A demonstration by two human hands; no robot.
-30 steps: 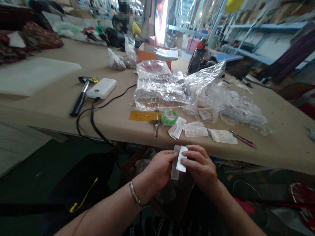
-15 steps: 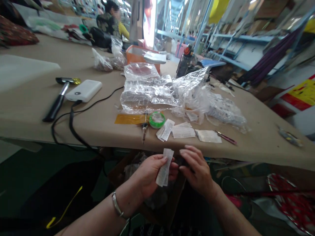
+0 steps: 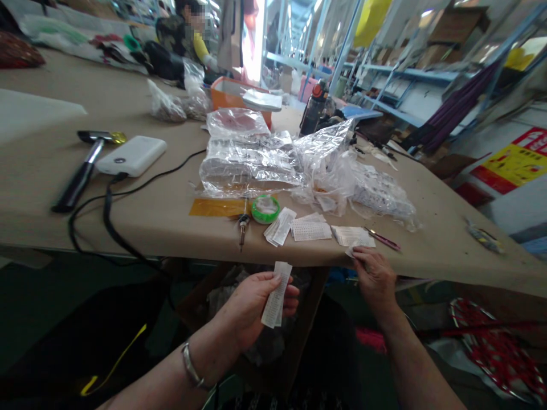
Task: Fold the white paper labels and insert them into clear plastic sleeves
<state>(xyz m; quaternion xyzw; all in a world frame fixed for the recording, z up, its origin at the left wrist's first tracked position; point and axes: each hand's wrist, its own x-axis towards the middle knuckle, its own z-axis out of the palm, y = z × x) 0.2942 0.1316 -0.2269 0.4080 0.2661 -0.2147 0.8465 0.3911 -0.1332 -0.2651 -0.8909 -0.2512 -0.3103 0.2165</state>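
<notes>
My left hand [image 3: 252, 302] is closed on a few printed white label strips [image 3: 274, 302], thumb on top, in front of the table edge. At the table's front edge my right hand [image 3: 376, 276] pinches a small white label [image 3: 350, 249], its fingers just below a stack of labels [image 3: 354, 235]. Left of that stack lie a second label stack [image 3: 311, 230] and a fanned-out third stack [image 3: 280, 226]. Beside them sit a green-rimmed round tin [image 3: 265, 208] and a soldering-iron-like tool [image 3: 243, 230] with a pointed metal tip. Tweezers [image 3: 383, 239] rest right of the stacks.
Crumpled clear plastic bags [image 3: 252, 159] lie behind the stacks. To the left are a hammer [image 3: 85, 168], a white power bank [image 3: 133, 156] and its black cable. Farther back stand an orange bin [image 3: 222, 91] and a dark bottle [image 3: 314, 108]. A person [image 3: 179, 34] sits at the far left.
My right hand has moved right and forward from beside the left hand to the rightmost label stack, with a label in its fingers. My left hand keeps hold of its strips.
</notes>
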